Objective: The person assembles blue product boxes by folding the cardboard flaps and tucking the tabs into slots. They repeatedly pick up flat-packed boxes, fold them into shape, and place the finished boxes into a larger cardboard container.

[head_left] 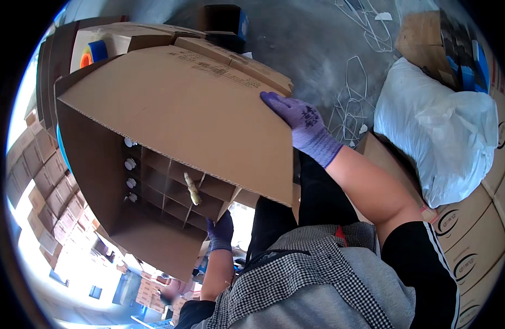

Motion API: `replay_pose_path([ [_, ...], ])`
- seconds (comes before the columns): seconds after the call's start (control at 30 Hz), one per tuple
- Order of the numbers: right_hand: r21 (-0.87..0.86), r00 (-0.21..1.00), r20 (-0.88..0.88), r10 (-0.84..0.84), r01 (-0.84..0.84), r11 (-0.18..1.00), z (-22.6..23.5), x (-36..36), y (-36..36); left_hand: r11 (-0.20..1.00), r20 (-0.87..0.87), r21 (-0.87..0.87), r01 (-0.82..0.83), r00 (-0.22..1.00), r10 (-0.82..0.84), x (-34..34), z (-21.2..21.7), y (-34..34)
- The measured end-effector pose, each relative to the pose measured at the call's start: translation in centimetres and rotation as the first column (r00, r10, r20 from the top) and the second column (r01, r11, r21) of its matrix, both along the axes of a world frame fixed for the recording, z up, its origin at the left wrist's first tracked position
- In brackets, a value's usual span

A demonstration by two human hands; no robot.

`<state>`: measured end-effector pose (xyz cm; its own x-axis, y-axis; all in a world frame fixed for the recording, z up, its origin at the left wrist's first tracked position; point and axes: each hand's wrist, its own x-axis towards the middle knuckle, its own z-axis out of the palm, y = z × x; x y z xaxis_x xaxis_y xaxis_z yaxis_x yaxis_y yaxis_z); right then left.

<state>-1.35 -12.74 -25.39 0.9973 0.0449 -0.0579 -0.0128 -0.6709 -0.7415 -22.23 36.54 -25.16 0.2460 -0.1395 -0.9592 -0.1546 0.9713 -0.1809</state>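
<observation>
Grasping right edge of open carton (pixel 175 109) with gloved right hand (pixel 303 123); tilted, at centre-left, opened toward near left; gloved left hand (pixel 221 231) at carton's near side, fingers partly hidden, cannot tell whether clenched or released; inside, cardboard dividers (pixel 178 168), white-topped pieces (pixel 130 164) along left, pale slender object (pixel 192 189) at dividers; far right, white sack (pixel 433 134)

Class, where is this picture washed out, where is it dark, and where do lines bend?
Head view throughout: glare bleaches the left side around the stacked cartons; the left edge of the box bows outward; its inside lies in shadow.
</observation>
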Motion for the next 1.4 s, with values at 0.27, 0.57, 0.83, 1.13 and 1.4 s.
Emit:
replay_pose_path([
  [0.27, 0.051, 0.999, -0.027, 0.038, -0.037, 0.998, 2.0, 2.9, -3.5, 0.955, -0.038, 0.114, 0.274, 0.962, -0.271, 1.9, 0.3, -3.1],
  [0.57, -0.203, 0.666, -0.57, -0.481, 0.453, 0.868, -13.0, -19.0, -16.2, -0.044, -0.087, 0.287, 0.957, -0.019, -0.996, -0.8, 8.6, -5.2],
  [0.83, -0.193, 0.697, -0.703, 0.14, -0.377, 0.906, -29.5, -41.4, 2.5, -0.985, -0.487, 0.165, -0.06, -0.873, -0.029, 2.6, 2.9, -6.7],
  [1.13, -0.127, 0.368, -0.926, 0.082, -0.51, 0.851, -39.3, -43.8, 8.2, -0.865, -0.583, 0.499, -0.047, -0.757, -0.296, 6.0, -8.1, -10.8],
  [1.4, -0.083, 0.442, -0.897, -0.021, -0.122, 0.989, -36.6, -35.1, 4.3, -0.895, -0.83, 0.425, -0.136, -0.453, -0.325, 4.7, -17.0, -8.9],
])
